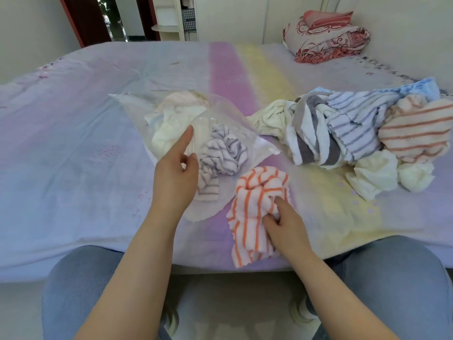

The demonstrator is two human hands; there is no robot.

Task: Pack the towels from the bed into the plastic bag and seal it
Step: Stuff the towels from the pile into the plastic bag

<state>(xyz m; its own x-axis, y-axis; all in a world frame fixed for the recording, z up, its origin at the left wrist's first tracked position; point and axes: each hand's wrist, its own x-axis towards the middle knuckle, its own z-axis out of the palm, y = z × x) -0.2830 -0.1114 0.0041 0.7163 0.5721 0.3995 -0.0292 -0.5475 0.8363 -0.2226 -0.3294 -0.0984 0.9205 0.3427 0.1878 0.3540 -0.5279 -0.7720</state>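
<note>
Head view, looking down over the bed (73, 148), pastel sheet with pink and yellow bands. Person seated at the near edge, knees in blue jeans (81, 285) at the bottom of frame.

Plastic bag (220, 114) lies flat on the bed, left of centre, clear and crumpled. Inside it: a cream towel (166, 136) and a grey-striped towel (220, 153); the grey-striped one trails out toward the near edge, so the mouth looks unsealed, though where the opening lies I cannot tell.

Left hand (175, 175) over the near side of the bag. Index finger straight, pointing away, tip at the film over the cream towel; other fingers loosely curled, holding nothing. Contact with the bag unclear.

Right hand (286, 227) just right of the bag, fingers curled into a bunched orange-striped towel (257, 204), gripping it. That towel rests on the bed, its lower end hanging toward the edge.

Towel pile (355, 133) further right, well apart from the bag: grey, blue and orange stripes, cream pieces at the near side.

Far right corner of the bed: folded red-patterned quilt (328, 42) with a pink cloth on top.
</note>
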